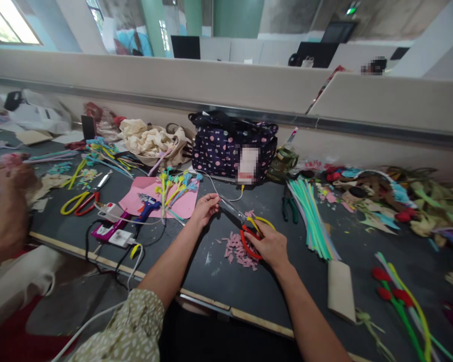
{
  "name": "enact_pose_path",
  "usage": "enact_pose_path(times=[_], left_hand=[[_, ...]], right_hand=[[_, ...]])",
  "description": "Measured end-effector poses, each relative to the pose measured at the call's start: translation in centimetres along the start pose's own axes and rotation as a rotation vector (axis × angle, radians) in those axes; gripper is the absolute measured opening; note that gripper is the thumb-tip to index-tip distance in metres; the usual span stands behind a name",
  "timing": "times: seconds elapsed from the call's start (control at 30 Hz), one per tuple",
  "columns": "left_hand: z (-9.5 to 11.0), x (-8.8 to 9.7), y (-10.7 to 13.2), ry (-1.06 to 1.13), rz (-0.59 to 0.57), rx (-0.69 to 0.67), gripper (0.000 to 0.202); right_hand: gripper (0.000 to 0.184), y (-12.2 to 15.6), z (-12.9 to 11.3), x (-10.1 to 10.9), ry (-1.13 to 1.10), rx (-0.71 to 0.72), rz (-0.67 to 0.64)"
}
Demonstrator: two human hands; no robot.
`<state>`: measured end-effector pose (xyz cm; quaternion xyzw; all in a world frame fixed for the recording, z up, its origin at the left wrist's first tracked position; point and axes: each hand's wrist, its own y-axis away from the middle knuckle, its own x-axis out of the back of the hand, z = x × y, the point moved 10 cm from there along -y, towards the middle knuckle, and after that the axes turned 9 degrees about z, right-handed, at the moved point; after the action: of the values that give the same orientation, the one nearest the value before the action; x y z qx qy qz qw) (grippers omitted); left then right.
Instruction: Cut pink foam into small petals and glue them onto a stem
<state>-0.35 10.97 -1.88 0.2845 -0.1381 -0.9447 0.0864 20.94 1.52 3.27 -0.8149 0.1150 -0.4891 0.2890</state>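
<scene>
My right hand [271,243] grips a pair of scissors [232,211] with one red and one yellow handle, blades pointing up and left. Close to the blade tips, the fingers of my left hand [207,208] are pinched together; whatever is between them is too small to make out. Below the scissors lies a loose pile of small pink cut pieces [236,249] on the dark table [219,286]. Left of my left hand, yellow and blue pipe-cleaner flowers [173,188] rest on a pink sheet [132,193], with a blue glue gun [149,206] beside them.
A polka-dot bag [215,146] stands at the back. Right are pliers [290,205], green pipe cleaners [311,218], a beige pad [341,289] and red-tipped stems [394,291]. Left are a power strip [111,232], cables, other scissors [85,198] and another person's hand [17,173].
</scene>
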Motion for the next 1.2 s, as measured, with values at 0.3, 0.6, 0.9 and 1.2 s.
enact_pose_path(times=[0.3,0.6,0.9,1.2], left_hand=[[-0.37,-0.22,-0.16,0.014,-0.041,0.015,0.037],[-0.42,-0.33,0.04,0.006,-0.039,0.020,0.038],[-0.39,-0.20,-0.09,0.015,-0.032,0.014,0.035],[-0.97,-0.56,-0.15,0.042,-0.080,0.053,0.032]], right_hand=[[0.046,0.20,0.33,-0.17,0.005,-0.015,-0.006],[0.047,0.29,0.11,-0.02,0.019,0.004,-0.005],[0.047,0.27,-0.24,0.45,0.054,0.040,0.013],[0.047,0.30,-0.30,0.39,0.027,0.048,-0.001]])
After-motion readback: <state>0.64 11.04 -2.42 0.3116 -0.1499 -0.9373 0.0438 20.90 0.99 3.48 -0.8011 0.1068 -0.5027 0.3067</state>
